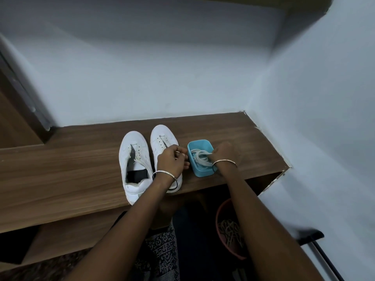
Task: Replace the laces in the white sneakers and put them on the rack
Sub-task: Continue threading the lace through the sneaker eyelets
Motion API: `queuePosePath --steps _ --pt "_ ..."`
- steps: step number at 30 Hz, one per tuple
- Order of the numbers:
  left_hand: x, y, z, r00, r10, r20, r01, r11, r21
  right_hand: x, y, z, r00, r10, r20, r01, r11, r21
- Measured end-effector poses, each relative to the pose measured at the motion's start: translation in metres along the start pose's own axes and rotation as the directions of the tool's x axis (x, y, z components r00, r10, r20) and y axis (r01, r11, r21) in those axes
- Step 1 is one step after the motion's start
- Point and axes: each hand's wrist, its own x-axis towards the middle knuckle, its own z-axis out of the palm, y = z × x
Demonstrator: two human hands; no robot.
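White low-top sneakers [135, 157], pr., unlaced, on brown wood-grain shelf top [71, 165]. Small blue plastic tub [203, 173] just beside: bundled white laces [199, 158]. Round pink bucket [218, 220] below: tangled darker cords [230, 233]. R hand [224, 152] in tub, blurred, grip can't tell; L hand [172, 160] curled by tub, hold unclear. Suggest: steady tub, draw one lace free.

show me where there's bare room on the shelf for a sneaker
Widest bare wood: left of the left sneaker, to the shelf's left end. A smaller patch: right of the box of laces. Crowded: right sneaker to box, under left hand and right hand.
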Motion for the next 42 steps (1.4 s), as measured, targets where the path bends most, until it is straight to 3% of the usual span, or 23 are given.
queuePosePath --steps 3,6,12,19,27,30,35,39,42 --pt "-0.002 0.003 0.001 1.0 -0.017 -0.005 0.017 1.0 -0.021 -0.008 -0.003 -0.027 0.996 -0.084 0.011 0.081 0.978 0.193" --pt "-0.007 0.009 0.0 0.999 -0.002 0.041 0.003 1.0 -0.022 -0.02 -0.013 -0.043 0.992 -0.122 0.04 0.09 0.881 0.464" --pt "-0.02 0.029 -0.011 0.961 0.071 0.266 -0.052 0.996 -0.077 -0.053 -0.043 -0.063 0.956 -0.176 0.235 -0.084 0.602 0.794" --pt "-0.041 0.042 -0.041 0.931 0.164 0.327 -0.163 0.986 -0.03 -0.087 -0.072 -0.081 0.896 -0.235 0.377 -0.324 0.234 0.917" --pt "-0.048 0.038 -0.105 0.989 -0.043 0.139 0.092 0.923 -0.372 -0.097 -0.074 -0.088 0.907 -0.105 0.408 -0.388 0.168 0.906" --pt "-0.044 0.035 -0.125 0.987 -0.12 0.107 0.16 0.822 -0.547 -0.101 -0.066 -0.083 0.874 -0.089 0.478 -0.477 0.03 0.878" --pt "-0.041 0.026 -0.16 0.965 -0.191 0.18 0.247 0.425 -0.871 -0.108 -0.056 -0.063 0.798 -0.105 0.593 -0.602 -0.18 0.778" --pt "-0.042 0.024 -0.181 0.966 -0.225 0.126 0.179 0.233 -0.956 -0.105 -0.052 -0.05 0.793 -0.094 0.602 -0.608 -0.195 0.77" --pt "-0.039 0.024 -0.191 0.957 -0.285 0.053 0.13 0.259 -0.957 -0.102 -0.055 -0.043 0.822 -0.041 0.568 -0.57 -0.093 0.817"
